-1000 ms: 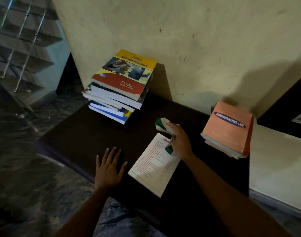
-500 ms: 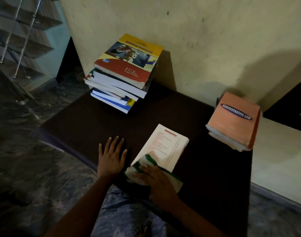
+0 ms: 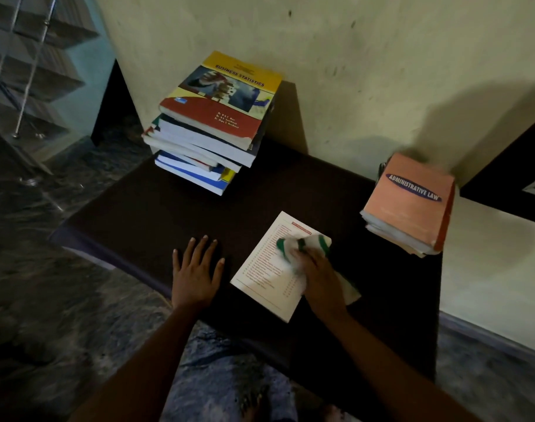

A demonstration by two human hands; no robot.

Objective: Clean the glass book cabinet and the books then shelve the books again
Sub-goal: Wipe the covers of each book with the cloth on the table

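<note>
Dark tabletop (image 3: 138, 214): the white book (image 3: 260, 275) lies flat, long axis toward 1 o'clock, under the right hand (image 3: 321, 272), which clutches a striped cloth (image 3: 313, 242). The left hand (image 3: 194, 269) rests flat-fingered at its 9 o'clock.

Worktop (image 3: 138, 214) set against wall (image 3: 351, 71). Book stack (image 3: 211, 129) back left, by the wall. Administrative Law book (image 3: 412, 205) tops a smaller pile at right edge. Thin book (image 3: 260, 275) front centre; cloth (image 3: 309, 242) on it, right hand (image 3: 318, 269) on cloth. Left hand (image 3: 196, 269) flat on worktop, just left of thin book.
</note>
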